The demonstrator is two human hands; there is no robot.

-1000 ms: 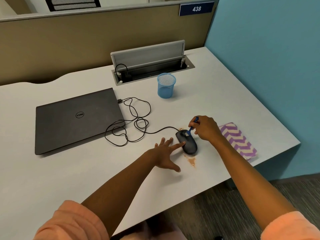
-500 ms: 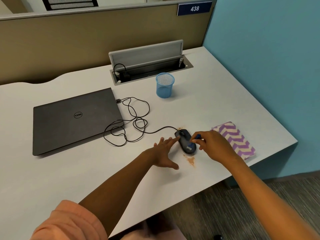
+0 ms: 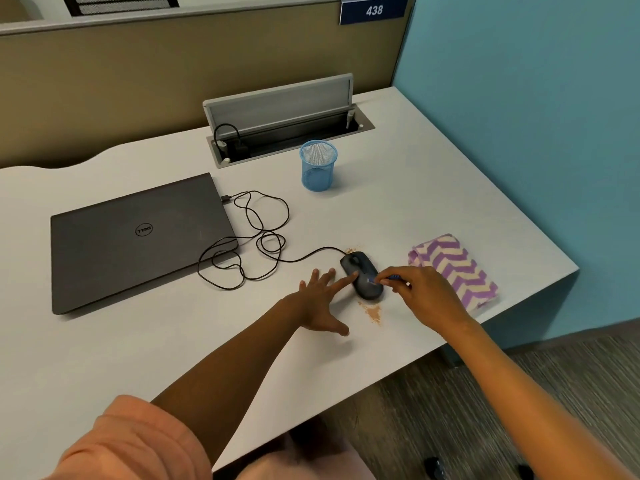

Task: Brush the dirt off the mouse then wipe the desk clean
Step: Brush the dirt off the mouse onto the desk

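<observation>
A black wired mouse (image 3: 360, 271) lies on the white desk (image 3: 398, 209). My left hand (image 3: 320, 299) is spread flat beside it, and one straight fingertip presses on the mouse's left side. My right hand (image 3: 420, 294) pinches a small blue brush (image 3: 379, 280) whose head touches the rear top of the mouse. Brown dirt (image 3: 372, 312) is scattered on the desk just in front of the mouse, and a smaller patch of dirt (image 3: 350, 250) lies at its far end by the cable.
A folded purple and cream chevron cloth (image 3: 455, 268) lies right of the mouse near the desk edge. The coiled mouse cable (image 3: 254, 244) runs to a closed laptop (image 3: 138, 237) on the left. A blue mesh cup (image 3: 318, 165) and an open cable tray (image 3: 287, 133) stand behind.
My right hand moved the brush from the front of the mouse back toward me along its top to the rear. My left hand stayed pressing on the mouse.
</observation>
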